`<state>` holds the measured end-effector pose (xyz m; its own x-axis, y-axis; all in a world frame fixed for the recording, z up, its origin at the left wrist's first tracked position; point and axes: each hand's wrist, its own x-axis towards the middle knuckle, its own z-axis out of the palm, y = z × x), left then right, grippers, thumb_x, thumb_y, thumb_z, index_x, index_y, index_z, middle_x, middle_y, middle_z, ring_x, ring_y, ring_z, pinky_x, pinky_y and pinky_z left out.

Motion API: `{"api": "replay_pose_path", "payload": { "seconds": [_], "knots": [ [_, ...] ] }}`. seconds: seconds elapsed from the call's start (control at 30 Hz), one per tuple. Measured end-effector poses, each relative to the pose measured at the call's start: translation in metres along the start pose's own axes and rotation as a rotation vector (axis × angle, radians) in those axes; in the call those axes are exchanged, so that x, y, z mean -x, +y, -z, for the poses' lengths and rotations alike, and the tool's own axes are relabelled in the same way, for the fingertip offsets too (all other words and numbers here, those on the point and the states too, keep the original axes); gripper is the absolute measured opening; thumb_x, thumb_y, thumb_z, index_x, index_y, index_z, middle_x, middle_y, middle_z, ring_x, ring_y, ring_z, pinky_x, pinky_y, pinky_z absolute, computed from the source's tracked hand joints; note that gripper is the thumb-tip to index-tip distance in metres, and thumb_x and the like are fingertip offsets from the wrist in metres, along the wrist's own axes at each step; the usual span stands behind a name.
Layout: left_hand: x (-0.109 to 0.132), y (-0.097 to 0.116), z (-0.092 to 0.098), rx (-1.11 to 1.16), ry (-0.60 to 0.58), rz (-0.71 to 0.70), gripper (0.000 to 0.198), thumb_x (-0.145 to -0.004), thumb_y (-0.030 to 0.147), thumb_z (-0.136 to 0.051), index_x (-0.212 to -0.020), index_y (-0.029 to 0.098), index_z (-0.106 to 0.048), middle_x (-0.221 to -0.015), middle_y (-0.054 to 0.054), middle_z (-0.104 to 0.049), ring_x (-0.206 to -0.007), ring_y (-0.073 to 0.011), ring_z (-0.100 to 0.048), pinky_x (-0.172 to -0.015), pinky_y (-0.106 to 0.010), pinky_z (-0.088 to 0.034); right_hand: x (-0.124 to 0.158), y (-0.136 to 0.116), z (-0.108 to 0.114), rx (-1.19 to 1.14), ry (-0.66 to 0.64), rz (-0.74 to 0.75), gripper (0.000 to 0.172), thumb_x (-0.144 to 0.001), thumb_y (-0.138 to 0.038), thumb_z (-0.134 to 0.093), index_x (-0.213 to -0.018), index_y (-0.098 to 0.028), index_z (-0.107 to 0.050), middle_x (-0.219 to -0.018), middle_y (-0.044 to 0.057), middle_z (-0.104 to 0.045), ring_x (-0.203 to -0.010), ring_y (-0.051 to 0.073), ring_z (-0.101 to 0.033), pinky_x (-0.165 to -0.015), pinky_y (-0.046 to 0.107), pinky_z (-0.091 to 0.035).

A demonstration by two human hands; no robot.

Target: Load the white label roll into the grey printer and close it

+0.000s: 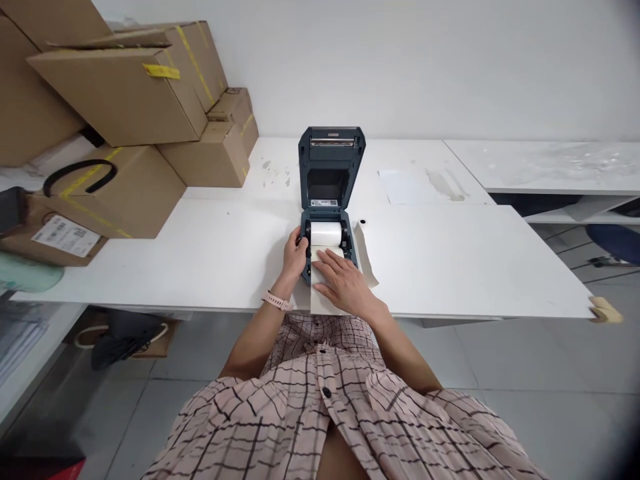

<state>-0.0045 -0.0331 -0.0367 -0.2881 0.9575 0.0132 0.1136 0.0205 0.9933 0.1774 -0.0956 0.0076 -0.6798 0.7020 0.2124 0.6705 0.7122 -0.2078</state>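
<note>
At the far left, cardboard boxes point(120, 100) are stacked on the white table point(450, 267), a black curved band point(80, 175) resting over one of the lower ones. Right of them, your left hand point(295, 255), with a pink wristband point(277, 301) at the wrist, lies bent against the left side of the printer point(333, 160); whether its fingers grip the casing cannot be told. The printer stands on the table directly before you, lid raised, with a white roll point(326, 233) seated inside. From the roll a paper strip point(325, 303) runs over the table's front edge. Your right hand point(345, 280) lies on this strip, fingers outstretched and released. Just beside the printer, on its right, lies a curled paper piece point(366, 257).
</note>
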Motion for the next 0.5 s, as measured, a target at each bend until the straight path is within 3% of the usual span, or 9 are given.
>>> {"api": "replay_pose_path", "payload": {
  "seconds": [0.37, 0.5],
  "knots": [
    [-0.003, 0.0, 0.0, 0.042, 0.006, 0.023, 0.054, -0.095, 0.032, -0.055, -0.147, 0.019, -0.053, -0.157, -0.014, -0.054, -0.149, -0.0292, -0.048, -0.123, -0.048, -0.04, -0.001, -0.001, -0.004, -0.077, 0.029, -0.021, 0.055, -0.103, -0.053, -0.054, -0.147, -0.02, -0.056, -0.165, 0.015, -0.044, -0.156, 0.035, -0.037, -0.116, 0.056, -0.047],
    [0.018, 0.011, 0.002, 0.07, -0.033, 0.071, 0.058, -0.096, 0.041, -0.058, -0.15, 0.022, -0.05, -0.162, -0.012, -0.05, -0.152, -0.0301, -0.044, -0.125, -0.048, -0.038, 0.005, 0.006, 0.001, -0.261, 0.078, 0.003, 0.051, -0.101, -0.052, -0.059, -0.143, -0.024, -0.061, -0.161, 0.013, -0.05, -0.153, 0.034, -0.043, -0.118, 0.057, -0.047]
  ]
}}
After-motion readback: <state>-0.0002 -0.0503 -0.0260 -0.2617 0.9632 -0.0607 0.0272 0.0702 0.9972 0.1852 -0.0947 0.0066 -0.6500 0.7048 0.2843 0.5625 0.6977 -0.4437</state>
